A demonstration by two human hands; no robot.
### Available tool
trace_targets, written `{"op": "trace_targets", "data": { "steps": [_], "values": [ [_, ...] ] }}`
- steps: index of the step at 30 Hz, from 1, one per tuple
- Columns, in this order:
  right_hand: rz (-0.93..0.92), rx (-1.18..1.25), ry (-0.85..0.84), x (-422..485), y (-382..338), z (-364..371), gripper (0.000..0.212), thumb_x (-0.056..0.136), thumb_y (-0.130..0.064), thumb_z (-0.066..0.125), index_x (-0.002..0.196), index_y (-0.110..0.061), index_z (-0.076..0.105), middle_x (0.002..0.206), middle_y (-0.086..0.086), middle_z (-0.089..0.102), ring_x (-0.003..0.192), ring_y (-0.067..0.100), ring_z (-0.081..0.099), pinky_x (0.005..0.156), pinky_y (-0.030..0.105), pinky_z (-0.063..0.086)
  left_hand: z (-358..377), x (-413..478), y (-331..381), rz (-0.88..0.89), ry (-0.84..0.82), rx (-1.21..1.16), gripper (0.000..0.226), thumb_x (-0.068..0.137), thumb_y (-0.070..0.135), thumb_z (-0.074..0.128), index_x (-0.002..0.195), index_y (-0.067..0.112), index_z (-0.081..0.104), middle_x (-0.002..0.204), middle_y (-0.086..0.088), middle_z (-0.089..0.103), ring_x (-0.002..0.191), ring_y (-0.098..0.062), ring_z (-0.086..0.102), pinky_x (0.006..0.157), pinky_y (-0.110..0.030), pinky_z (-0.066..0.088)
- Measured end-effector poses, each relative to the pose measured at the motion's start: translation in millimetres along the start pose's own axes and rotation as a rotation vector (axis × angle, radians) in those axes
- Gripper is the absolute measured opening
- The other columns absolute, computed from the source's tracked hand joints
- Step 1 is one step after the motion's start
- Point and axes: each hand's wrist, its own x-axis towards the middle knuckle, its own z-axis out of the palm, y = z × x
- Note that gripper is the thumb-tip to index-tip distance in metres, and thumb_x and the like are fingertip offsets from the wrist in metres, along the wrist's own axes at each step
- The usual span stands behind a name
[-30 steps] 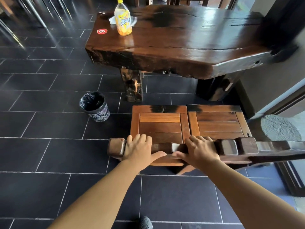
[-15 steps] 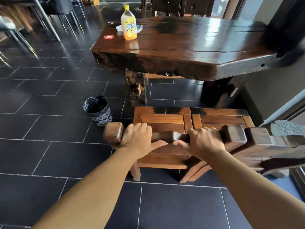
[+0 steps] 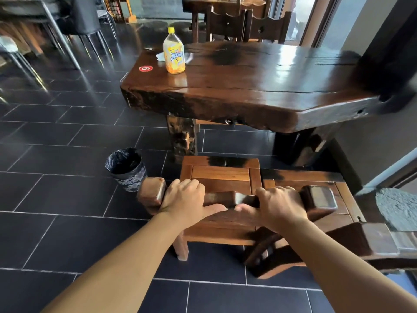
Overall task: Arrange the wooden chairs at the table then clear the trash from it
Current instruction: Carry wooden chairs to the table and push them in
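Beyond the table point(image 3: 259, 86), metal chairs point(image 3: 56, 30) are blurring into streaks. The table's right end is running behind a dark blurred post point(image 3: 388, 64). Below it, the left hand point(image 3: 184, 203) and right hand point(image 3: 278, 207) are covering the chair's point(image 3: 222, 177) top rail; a second chair point(image 3: 381, 242) is running off the frame's right edge.

- Open floor point(image 3: 56, 177) lies left of the chair point(image 3: 221, 177).
- Bin point(image 3: 126, 169) stands just beside the chair's left front.
- Bench point(image 3: 248, 86) edge blocks ahead; second chair point(image 3: 316, 184) crowds the right.
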Motion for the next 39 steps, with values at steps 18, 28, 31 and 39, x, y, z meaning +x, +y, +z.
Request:
{"op": "trace_targets", "data": {
  "steps": [18,28,31,39],
  "values": [
    [-0.003,-0.056,0.057,83,33,21,0.115,0.057,-0.097,-0.017,0.102,-0.03,0.064,0.085,-0.003,0.073,0.08,0.019,0.069,0.064,0.033,0.043,1,84,-20,-0.002,-0.041,-0.031,0.089,0.08,0.087,0.019,0.106,0.014,0.063,0.11,-0.001,0.063,0.106,-0.02,0.056,0.098,-0.038,0.037],
    [0.017,-0.062,0.077,87,35,22,0.112,0.059,-0.097,-0.015,0.095,-0.028,0.065,0.08,-0.002,0.072,0.077,0.02,0.069,0.065,0.034,0.041,3,93,-22,0.014,-0.006,-0.039,0.089,0.078,0.087,0.016,0.1,0.016,0.065,0.105,0.001,0.064,0.102,-0.019,0.058,0.095,-0.037,0.039],
    [0.023,-0.059,0.077,98,32,23,0.108,0.061,-0.097,-0.013,0.088,-0.025,0.063,0.08,0.001,0.072,0.076,0.023,0.069,0.064,0.035,0.041,4,105,-32,0.01,0.009,-0.04,0.09,0.075,0.089,0.015,0.094,0.017,0.065,0.099,0.003,0.064,0.098,-0.019,0.06,0.093,-0.037,0.039],
    [0.007,-0.105,0.06,125,37,23,0.1,0.067,-0.095,-0.007,0.088,-0.025,0.062,0.076,-0.003,0.068,0.07,0.018,0.065,0.059,0.032,0.036,7,130,-41,0.0,0.013,-0.04,0.088,0.076,0.089,0.017,0.092,0.018,0.065,0.098,0.003,0.064,0.096,-0.018,0.059,0.092,-0.036,0.04]
  ]
}}
